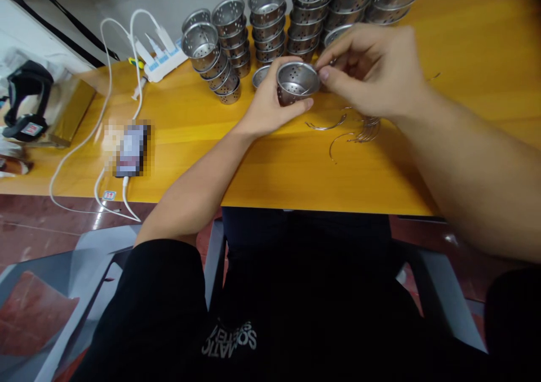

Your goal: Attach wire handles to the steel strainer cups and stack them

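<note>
My left hand (270, 103) is wrapped round a small perforated metal cup (298, 83), its open mouth tilted toward me. At the cup's right rim, the thumb and forefinger of my right hand (372, 72) are pinched together. Whatever lies between those fingertips is too small to make out. Below the right hand, several thin curved metal wires (366, 131) lie on the table, one wire (327, 126) a little apart from the bunch. Partly hidden behind my left hand stands another perforated cup (260, 76).
Stacks of perforated cups (268, 24) line the back of the wooden table (296, 179). A leaning stack (217, 69) is at their left. Further left are a power strip (164, 61) with white cables, a phone (133, 151) and a box (76, 111) with a black strapped device (29, 100).
</note>
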`<state>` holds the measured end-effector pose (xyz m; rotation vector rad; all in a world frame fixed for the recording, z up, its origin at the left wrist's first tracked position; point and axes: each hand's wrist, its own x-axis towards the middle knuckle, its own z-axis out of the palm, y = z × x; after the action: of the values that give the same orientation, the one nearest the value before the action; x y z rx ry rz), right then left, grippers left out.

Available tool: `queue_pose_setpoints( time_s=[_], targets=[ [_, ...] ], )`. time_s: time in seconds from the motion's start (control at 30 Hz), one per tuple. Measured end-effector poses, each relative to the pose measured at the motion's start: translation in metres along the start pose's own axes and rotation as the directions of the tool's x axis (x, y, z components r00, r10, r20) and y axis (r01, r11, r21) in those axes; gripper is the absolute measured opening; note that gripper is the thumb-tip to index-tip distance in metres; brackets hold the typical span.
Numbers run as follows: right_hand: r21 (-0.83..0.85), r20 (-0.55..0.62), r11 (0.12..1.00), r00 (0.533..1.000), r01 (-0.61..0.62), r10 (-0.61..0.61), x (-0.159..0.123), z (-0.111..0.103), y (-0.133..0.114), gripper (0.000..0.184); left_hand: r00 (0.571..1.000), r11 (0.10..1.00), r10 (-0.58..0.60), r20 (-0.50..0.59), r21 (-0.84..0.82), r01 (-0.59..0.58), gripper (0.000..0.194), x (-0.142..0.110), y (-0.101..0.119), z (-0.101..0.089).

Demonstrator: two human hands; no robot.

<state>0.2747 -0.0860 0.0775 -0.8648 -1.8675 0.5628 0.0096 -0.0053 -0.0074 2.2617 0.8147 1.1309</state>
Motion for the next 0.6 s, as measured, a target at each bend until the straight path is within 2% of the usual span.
queue_pose_setpoints(
  time_s=[0.13, 0.3, 0.47, 0.53, 0.6],
  targets=[
    [-0.157, 0.069, 0.984, 0.995, 0.084, -0.073, -0.002, -0.003, -0.001, 0.010, 1.000, 1.000, -0.019, 0.003, 0.019, 0.019, 0.091, 0.002, 0.000, -0.003],
    [-0.176, 0.205, 0.974, 0.973, 0.140, -0.103, -0.003, -0.002, 0.010, 0.020, 0.999, 0.999, -0.037, -0.016, 0.033, 0.038, 0.089, 0.003, 0.011, -0.003],
    [-0.204, 0.284, 0.968, 0.955, 0.144, -0.082, -0.005, 0.003, 0.016, 0.040, 0.998, 0.997, -0.063, 0.003, 0.053, 0.062, 0.083, 0.002, 0.017, -0.005],
    [-0.232, 0.284, 0.962, 0.956, 0.145, -0.075, -0.006, 0.004, 0.016, 0.040, 0.999, 0.998, -0.046, 0.004, 0.045, 0.046, 0.088, 0.001, 0.018, -0.005],
    [-0.241, 0.274, 0.961, 0.959, 0.137, -0.069, -0.007, 0.003, 0.014, 0.037, 1.000, 1.000, 0.022, -0.007, -0.006, -0.022, 0.100, 0.002, 0.014, -0.004]
  ],
)
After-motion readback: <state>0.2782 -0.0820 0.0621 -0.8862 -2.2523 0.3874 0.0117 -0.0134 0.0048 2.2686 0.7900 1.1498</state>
